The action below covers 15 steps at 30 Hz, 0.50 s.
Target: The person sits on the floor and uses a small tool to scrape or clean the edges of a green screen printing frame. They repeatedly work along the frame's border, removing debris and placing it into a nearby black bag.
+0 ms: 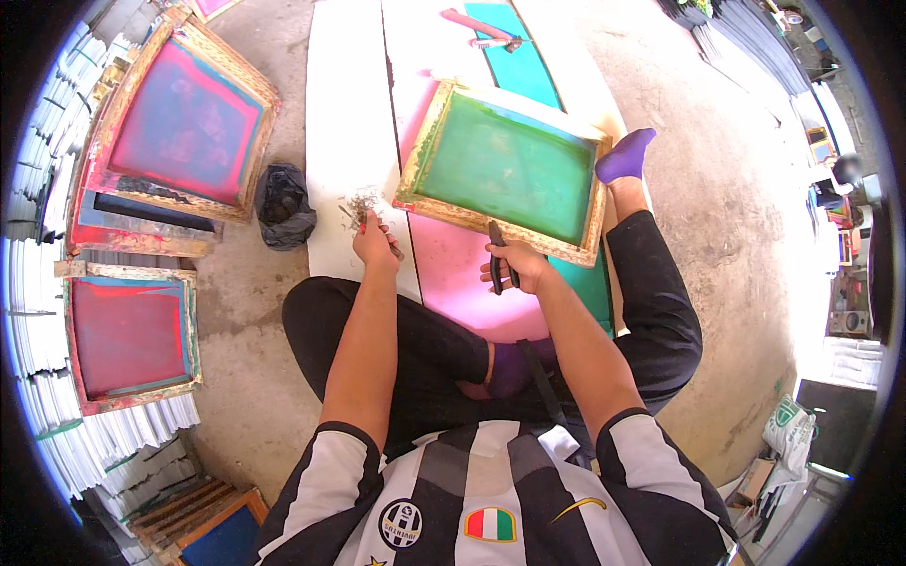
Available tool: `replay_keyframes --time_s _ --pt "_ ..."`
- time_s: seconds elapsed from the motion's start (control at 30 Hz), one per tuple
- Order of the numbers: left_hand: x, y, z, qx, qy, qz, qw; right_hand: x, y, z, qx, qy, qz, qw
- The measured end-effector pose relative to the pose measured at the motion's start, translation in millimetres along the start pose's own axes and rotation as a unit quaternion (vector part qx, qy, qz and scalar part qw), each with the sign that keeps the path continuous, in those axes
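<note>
My right hand point(524, 267) is closed around black-handled pliers point(496, 241), just over the near edge of a wooden screen-printing frame point(593, 224) with green mesh point(514, 170). The frame lies slightly turned on the board in front of me. My left hand point(376, 243) is closed on a slim tool, whose thin end point(349, 213) points away from me; its exact kind is hard to make out. Beside the fingers of that hand is a small heap of thin metal bits point(361, 200), like pulled staples, on the white part of the board.
A black plastic bag point(284, 209) sits left of the board point(344, 85). Further left lean paint-stained frames point(189, 123) and a red-mesh frame point(130, 335) by stacked sheets. A pink-handled tool point(479, 26) lies at the board's far end. My purple-socked foot point(626, 157) rests beside the green frame.
</note>
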<state>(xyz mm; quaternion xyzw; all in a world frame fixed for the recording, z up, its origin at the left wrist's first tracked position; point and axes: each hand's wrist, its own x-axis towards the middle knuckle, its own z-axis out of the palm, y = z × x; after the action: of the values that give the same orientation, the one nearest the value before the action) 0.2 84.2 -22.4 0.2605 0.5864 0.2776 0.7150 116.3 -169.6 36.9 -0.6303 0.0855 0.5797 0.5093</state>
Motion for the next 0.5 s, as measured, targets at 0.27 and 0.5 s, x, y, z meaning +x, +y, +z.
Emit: replay_keyframes --time_s 0.27,0.5 --pt "-3.0 1.2 -1.7 0.033 -0.025 -0.027 0.999 7.7 -26.3 -14.6 -0.079 -0.019 0.069 0.994" --pt "-28.9 13.6 7.7 0.031 -0.035 -0.046 0.998 15.3 -44.7 -26.8 -0.122 -0.025 0.127 0.984"
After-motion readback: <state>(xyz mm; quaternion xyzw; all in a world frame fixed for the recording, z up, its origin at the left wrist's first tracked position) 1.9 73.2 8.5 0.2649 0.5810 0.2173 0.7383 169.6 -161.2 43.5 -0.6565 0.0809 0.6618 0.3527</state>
